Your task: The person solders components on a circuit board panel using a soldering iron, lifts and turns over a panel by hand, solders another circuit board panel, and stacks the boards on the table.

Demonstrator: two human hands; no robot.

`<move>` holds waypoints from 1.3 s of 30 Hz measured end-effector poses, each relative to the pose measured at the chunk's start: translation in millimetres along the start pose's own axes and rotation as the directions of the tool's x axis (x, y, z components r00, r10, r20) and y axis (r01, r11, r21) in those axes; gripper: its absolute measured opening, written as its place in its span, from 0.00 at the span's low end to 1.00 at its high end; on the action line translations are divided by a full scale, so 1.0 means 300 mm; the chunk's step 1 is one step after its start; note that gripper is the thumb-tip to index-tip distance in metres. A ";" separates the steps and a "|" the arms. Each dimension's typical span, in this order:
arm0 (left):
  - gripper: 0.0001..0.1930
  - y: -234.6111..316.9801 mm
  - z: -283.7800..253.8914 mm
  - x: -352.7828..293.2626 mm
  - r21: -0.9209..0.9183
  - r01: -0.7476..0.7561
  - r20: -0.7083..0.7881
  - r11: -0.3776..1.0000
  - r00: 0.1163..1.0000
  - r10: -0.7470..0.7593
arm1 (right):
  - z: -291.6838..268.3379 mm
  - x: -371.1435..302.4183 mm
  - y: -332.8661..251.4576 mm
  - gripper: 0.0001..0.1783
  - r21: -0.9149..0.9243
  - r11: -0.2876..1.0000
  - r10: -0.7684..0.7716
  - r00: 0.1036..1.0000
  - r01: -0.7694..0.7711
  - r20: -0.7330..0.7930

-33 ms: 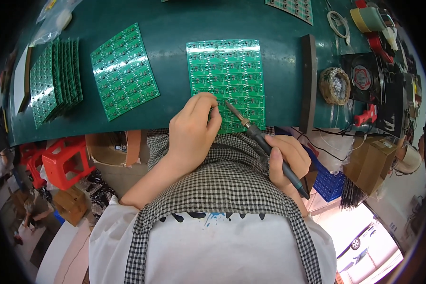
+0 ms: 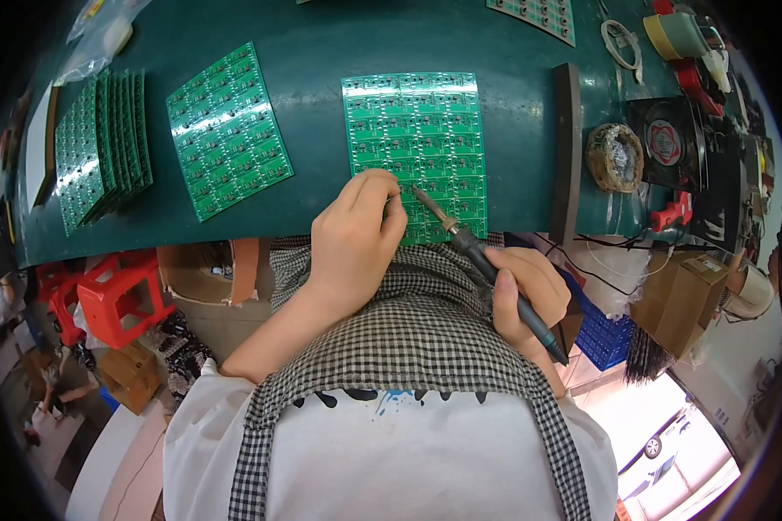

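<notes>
A green circuit board panel point(image 2: 417, 122), gridded into many small boards, lies in front of me at the table's near edge. My right hand point(image 2: 530, 295) grips a soldering iron point(image 2: 473, 247) by its dark handle. The iron slants up to the left, its tip over the lower middle of the panel, at or very near the surface. My left hand point(image 2: 356, 230) rests over the panel's lower left part, fingers curled and pinched together close to the iron's tip. Whatever those fingertips hold, if anything, is hidden behind the hand.
A second panel point(image 2: 230, 130) lies to the left, beside a row of upright panels point(image 2: 104, 148). On the right are a dark bar point(image 2: 566, 156), a round holder with silvery filling point(image 2: 615, 157), a black fan point(image 2: 666, 141) and a red tool point(image 2: 672, 211). Red stools point(image 2: 122, 300) stand below left.
</notes>
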State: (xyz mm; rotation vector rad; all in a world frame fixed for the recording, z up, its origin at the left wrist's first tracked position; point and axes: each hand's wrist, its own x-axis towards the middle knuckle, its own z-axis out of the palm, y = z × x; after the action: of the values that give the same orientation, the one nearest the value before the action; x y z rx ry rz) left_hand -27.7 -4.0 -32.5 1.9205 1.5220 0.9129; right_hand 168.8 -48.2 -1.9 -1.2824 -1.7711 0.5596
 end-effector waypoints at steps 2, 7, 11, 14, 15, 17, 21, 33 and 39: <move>0.08 0.002 0.001 0.000 0.005 0.000 0.002 1.000 1.000 0.000 | 0.008 -0.005 0.003 0.09 0.018 1.000 0.010 1.000 -0.010 -0.026; 0.06 0.003 -0.003 -0.004 0.027 0.002 -0.008 1.000 1.000 -0.001 | 0.011 -0.011 0.000 0.09 0.037 0.999 0.015 0.999 -0.014 -0.037; 0.06 0.006 -0.025 -0.003 0.075 -0.024 0.024 0.997 0.999 0.022 | -0.007 -0.024 -0.010 0.09 0.015 1.000 -0.007 1.000 0.007 -0.022; 0.06 0.007 -0.030 -0.021 0.019 -0.058 0.011 0.998 0.998 0.058 | -0.018 -0.045 -0.013 0.09 0.002 1.000 -0.019 0.998 0.019 -0.057; 0.06 0.019 -0.036 -0.031 -0.019 -0.002 0.056 1.000 0.998 0.003 | -0.019 -0.051 -0.014 0.09 0.001 1.000 -0.018 0.998 0.018 -0.059; 0.06 0.026 -0.035 -0.042 -0.055 0.055 0.104 0.997 0.993 -0.049 | -0.019 -0.060 -0.013 0.08 0.007 1.000 -0.029 0.997 0.030 -0.069; 0.06 0.016 -0.018 -0.047 -0.055 0.032 0.046 0.998 0.998 -0.030 | -0.016 -0.056 -0.015 0.08 0.026 0.999 -0.032 0.998 0.033 -0.046; 0.05 0.005 -0.014 -0.055 0.007 -0.040 0.037 0.999 0.999 0.040 | -0.014 -0.070 -0.025 0.08 0.029 1.000 -0.006 0.999 0.007 -0.045; 0.06 0.024 -0.037 -0.094 -0.059 0.000 0.104 0.998 0.995 0.007 | -0.038 -0.105 -0.026 0.08 0.021 0.998 -0.050 0.996 0.052 -0.067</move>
State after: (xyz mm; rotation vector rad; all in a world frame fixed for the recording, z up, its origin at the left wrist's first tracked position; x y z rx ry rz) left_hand -35.7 -33.2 -25.3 1.8986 1.4165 0.8368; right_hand 177.6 -81.5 -1.7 -1.2235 -1.7325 0.5011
